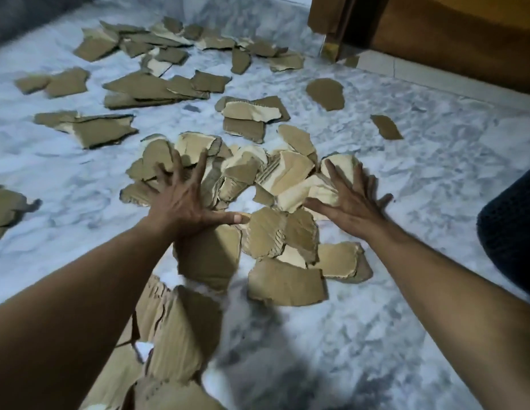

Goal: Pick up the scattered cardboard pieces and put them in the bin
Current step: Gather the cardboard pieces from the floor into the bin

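The heaped cardboard pieces (pixel 290 170) are being pressed against the floor (pixel 420 184) by the left hand (pixel 184 202) and right hand (pixel 351 202), each grip spread apart, nothing clasped. Spillage is being risked: loose overlapping pieces may slide out when scooped.

left-edge cardboard piece (pixel 3 211) was cut off by frame | dark rounded object (pixel 512 232) was cut off at right, kind unclear | near cardboard sheet (pixel 181 329) was blurred, partly hidden under left arm (pixel 80 327)
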A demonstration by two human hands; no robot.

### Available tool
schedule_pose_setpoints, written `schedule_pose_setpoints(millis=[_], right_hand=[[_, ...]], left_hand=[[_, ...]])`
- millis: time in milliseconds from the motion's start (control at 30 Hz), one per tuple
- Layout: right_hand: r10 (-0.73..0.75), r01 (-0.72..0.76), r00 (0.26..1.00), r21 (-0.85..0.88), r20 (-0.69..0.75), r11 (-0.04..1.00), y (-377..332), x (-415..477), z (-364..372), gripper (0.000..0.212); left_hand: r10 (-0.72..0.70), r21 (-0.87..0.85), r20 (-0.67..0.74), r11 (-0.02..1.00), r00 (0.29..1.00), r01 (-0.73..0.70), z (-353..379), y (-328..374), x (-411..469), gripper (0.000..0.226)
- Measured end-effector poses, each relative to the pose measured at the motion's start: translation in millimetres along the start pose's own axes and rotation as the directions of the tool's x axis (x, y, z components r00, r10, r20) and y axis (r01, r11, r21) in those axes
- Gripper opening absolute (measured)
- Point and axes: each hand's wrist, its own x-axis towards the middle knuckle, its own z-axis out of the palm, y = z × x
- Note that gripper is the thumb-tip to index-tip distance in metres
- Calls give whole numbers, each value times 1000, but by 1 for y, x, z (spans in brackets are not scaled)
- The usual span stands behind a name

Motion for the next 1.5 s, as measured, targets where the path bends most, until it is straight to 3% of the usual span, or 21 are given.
schedule_pose_setpoints(millis=[167,267,400,467,533,600,667,833,900,1000,1100,1167,1267,1500], right_hand=[[23,-23,1000,20,1,1000,-60,50,-1,113],[75,-75,997,-18,19,997,-90,74,8,120],[99,-98,995,-69,-3,993,-103,80,6,116],[81,-80,997,-125,5,989,-102,78,-5,119],[28,-24,999,-207,16,978,-100,88,-9,136],[4,16,997,-248,81,969,-99,104,-12,148],[-25,60,985,-199,171,978,-102,115,-10,146],[-149,142,989,-205,-16,968,-110,124,0,137],[-127,125,992,-101,-16,987,-116,121,-2,135],[-106,101,993,110,42,989,-124,112,-6,132],[-88,66,995,346,48,936,-116,96,2,104],[-93,63,995,488,37,871,-111,87,5,85],[-102,71,994,556,25,828,-106,68,4,77],[-85,74,996,596,-10,800,-83,10,-15,50]], left_hand=[[53,97,160,993,986,-69,-8,16,48,146],[77,189,62,978,995,-88,-10,18,56,142],[94,78,-117,993,989,-85,-6,12,49,138],[53,-13,-144,998,988,-56,-11,9,50,141],[-30,-73,-129,997,991,21,-16,1,58,144],[-62,-22,7,998,998,62,-16,-4,73,148],[-88,38,78,996,993,85,-13,-3,85,146],[-121,60,-118,990,986,128,-12,8,91,135],[-218,-18,-90,976,972,217,-17,19,91,139],[-383,-134,71,911,921,389,-35,31,91,143],[-344,-275,180,882,922,383,-47,39,87,107],[-290,-317,159,890,944,327,-42,36,78,96],[-240,-393,87,884,967,255,-30,34,56,83],[-180,-762,156,604,971,234,-43,53,6,53]])
